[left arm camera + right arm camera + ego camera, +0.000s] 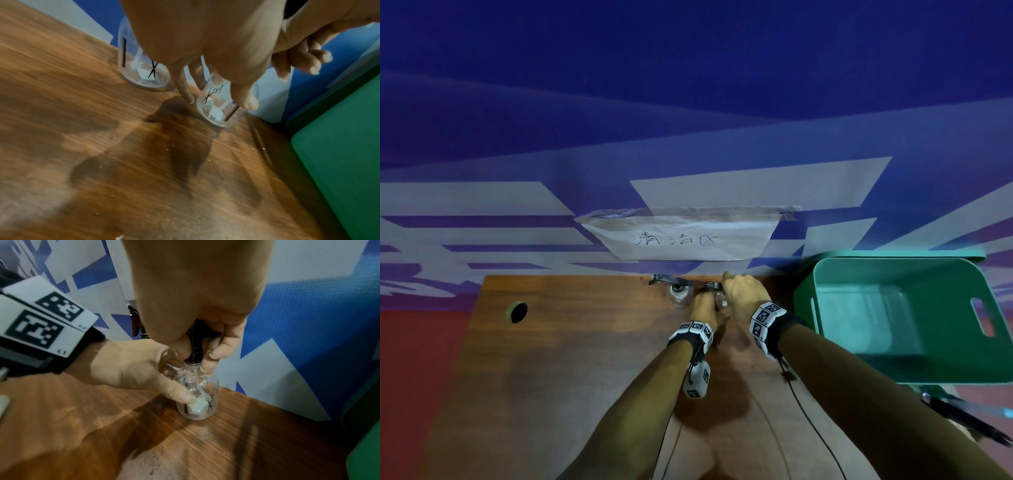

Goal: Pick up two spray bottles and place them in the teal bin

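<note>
The small clear plastic spray bottle with a black trigger head and printed black scissors [197,395] is standing upright near the back edge of the brown wooden desk [205,451]; both hands are holding it; its clear twin [141,69] is standing just beside it.

head: high, looking down | wrists: close; both share clear bottle [221,104]

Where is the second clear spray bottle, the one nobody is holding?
In the head view the free clear spray bottle stands at the wooden table's far edge, left of the left hand.
</note>
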The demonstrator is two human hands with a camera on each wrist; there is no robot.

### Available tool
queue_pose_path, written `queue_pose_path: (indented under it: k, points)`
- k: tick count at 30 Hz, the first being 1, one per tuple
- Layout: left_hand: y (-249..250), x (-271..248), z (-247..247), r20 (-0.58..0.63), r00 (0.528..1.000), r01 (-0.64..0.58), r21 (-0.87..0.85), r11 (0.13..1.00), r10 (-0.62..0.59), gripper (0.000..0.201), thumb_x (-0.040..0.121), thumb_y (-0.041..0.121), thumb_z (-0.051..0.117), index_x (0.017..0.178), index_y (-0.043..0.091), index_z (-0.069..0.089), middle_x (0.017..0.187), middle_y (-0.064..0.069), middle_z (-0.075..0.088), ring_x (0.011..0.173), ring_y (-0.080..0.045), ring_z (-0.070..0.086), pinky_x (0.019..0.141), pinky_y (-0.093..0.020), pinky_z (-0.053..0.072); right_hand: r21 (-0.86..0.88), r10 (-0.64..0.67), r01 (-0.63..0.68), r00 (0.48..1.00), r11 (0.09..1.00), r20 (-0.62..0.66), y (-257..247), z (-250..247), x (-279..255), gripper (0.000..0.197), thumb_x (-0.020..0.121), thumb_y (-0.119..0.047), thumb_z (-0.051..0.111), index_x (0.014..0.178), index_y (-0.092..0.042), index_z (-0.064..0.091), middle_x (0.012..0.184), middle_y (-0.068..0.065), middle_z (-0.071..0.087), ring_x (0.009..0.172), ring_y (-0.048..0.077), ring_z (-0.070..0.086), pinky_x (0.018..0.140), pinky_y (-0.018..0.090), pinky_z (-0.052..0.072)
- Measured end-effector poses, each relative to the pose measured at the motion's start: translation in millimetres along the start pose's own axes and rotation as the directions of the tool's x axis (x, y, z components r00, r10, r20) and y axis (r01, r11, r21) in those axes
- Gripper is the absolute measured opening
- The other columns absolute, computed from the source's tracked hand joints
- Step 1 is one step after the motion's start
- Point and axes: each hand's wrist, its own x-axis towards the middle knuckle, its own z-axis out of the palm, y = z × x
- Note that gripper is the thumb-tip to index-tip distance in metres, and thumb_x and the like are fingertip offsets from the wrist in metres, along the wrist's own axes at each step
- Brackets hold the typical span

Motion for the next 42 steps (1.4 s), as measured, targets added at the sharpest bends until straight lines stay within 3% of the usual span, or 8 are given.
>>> queue_pose_path:
  k: [4,10,22,29,32,36,40,42]
  points:
    - [3,-3,0,-0.013,1.000,-0.008,-0.005,1.000,0.007,0.013,0.082,0.004,0.065,0.092,0.000,0.070,0.096,-0.016,0.073,0.089,-0.029,0.068,0.076,-0.034,0.053,-0.006,0.011,-0.011,0.999,1.000,-0.036,0,4,-3,0.047,0.086,-0.037,0.064,0.122,-0.010,0.049,0.107,0.008,0.068,0.101,0.030,0.064,0.086,0.038,0.051]
    - [3,-4,-2,0.005,0.999,0.032,-0.069,0.997,-0.032,0.012,0.082,0.001,0.067,0.089,0.010,0.064,0.084,-0.004,0.061,0.081,-0.015,0.054,0.059,-0.019,0.042,0.049,0.064,-0.063,0.998,0.997,-0.014,-2,4,-4,0.042,0.083,-0.026,0.070,0.115,-0.012,0.048,0.102,0.008,0.069,0.095,0.029,0.068,0.080,0.036,0.053]
    - [4,-4,0,0.020,0.999,0.046,0.075,0.996,-0.048,0.035,0.088,0.011,0.067,0.121,0.001,0.061,0.122,-0.020,0.062,0.113,-0.033,0.059,0.091,-0.033,0.046,0.034,0.114,-0.112,0.993,0.993,-0.038,-5,8,-1,0.037,0.086,-0.032,0.063,0.115,-0.013,0.049,0.102,0.007,0.069,0.096,0.029,0.067,0.081,0.037,0.054]
    - [2,2,3,0.013,0.999,0.043,-0.022,0.999,-0.042,0.015,0.082,0.004,0.062,0.074,0.015,0.058,0.066,0.006,0.055,0.071,-0.016,0.053,0.063,-0.029,0.047,0.025,0.069,-0.070,0.998,0.997,0.007,1,1,0,0.034,0.090,-0.030,0.062,0.115,-0.012,0.048,0.101,0.008,0.069,0.097,0.029,0.067,0.083,0.038,0.053]
    - [2,1,4,-0.004,1.000,0.009,-0.021,1.000,-0.009,0.012,0.084,0.003,0.062,0.083,0.015,0.061,0.064,0.011,0.048,0.071,-0.013,0.049,0.063,-0.024,0.039,0.039,0.076,-0.076,0.997,0.996,0.005,1,0,-2,0.035,0.089,-0.030,0.064,0.115,-0.014,0.048,0.102,0.007,0.068,0.097,0.028,0.067,0.082,0.037,0.053]
    - [-5,8,11,-0.010,1.000,0.008,-0.097,0.995,-0.009,0.019,0.080,0.003,0.059,0.067,0.017,0.056,0.061,0.007,0.052,0.064,-0.017,0.051,0.063,-0.030,0.044,0.026,0.034,-0.035,0.999,0.999,0.042,4,-6,-1,0.035,0.087,-0.028,0.063,0.113,-0.011,0.047,0.104,0.011,0.068,0.098,0.032,0.066,0.081,0.039,0.051]
    - [-18,16,19,0.010,1.000,0.015,-0.139,0.990,-0.013,0.016,0.077,0.007,0.067,0.081,0.018,0.058,0.078,0.000,0.063,0.076,-0.023,0.062,0.073,-0.041,0.058,0.021,0.014,-0.015,0.998,1.000,0.067,7,-8,-1,0.038,0.088,-0.030,0.062,0.116,-0.011,0.044,0.106,0.012,0.068,0.101,0.034,0.065,0.080,0.039,0.049]
    - [-25,12,21,-0.006,1.000,0.005,-0.152,0.988,-0.006,0.036,0.078,0.009,0.072,0.110,0.017,0.057,0.099,-0.001,0.067,0.091,-0.022,0.065,0.081,-0.037,0.058,0.037,0.021,-0.023,0.998,0.999,0.066,8,-5,-2,0.037,0.093,-0.033,0.060,0.117,-0.011,0.044,0.108,0.012,0.068,0.102,0.035,0.066,0.081,0.040,0.049]
